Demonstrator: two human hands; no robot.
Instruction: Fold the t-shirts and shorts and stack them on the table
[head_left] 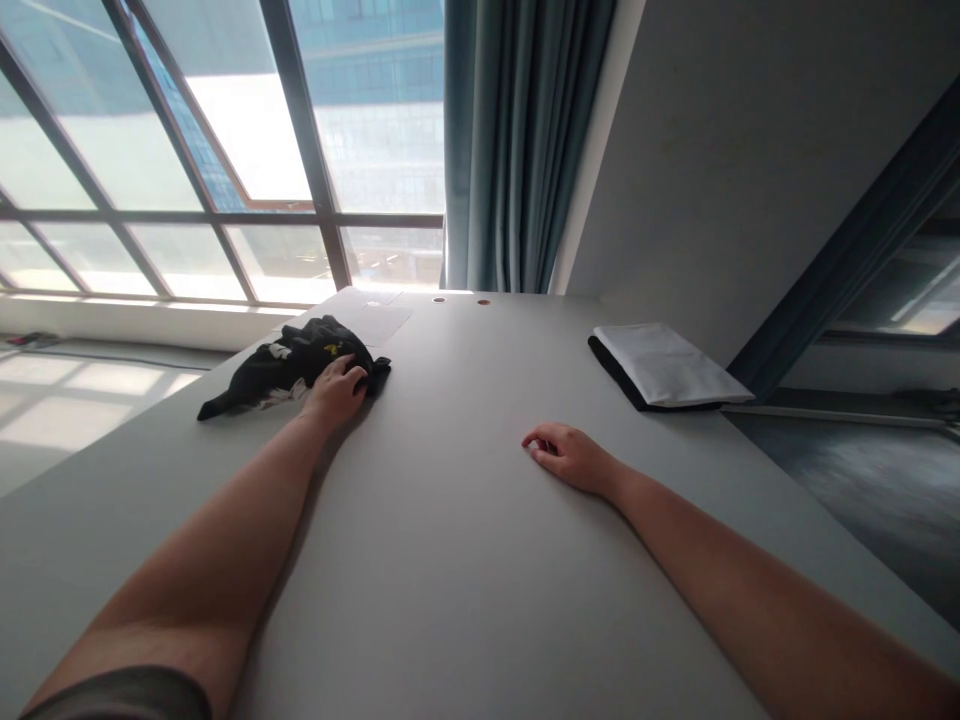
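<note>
A crumpled black garment (pixel 289 372) with white and yellow print lies on the far left of the grey table (pixel 450 560). My left hand (pixel 336 390) is stretched out to it, fingers curled into the cloth at its right end. My right hand (pixel 570 455) rests on the bare tabletop near the middle, fingers loosely curled under and holding nothing.
A folded stack of white cloth over black cloth (pixel 664 365) lies at the far right of the table by the wall. A sheet of paper (pixel 379 322) lies behind the garment. Two small holes (pixel 461 300) mark the table's far edge. Windows and a teal curtain (pixel 517 140) stand beyond.
</note>
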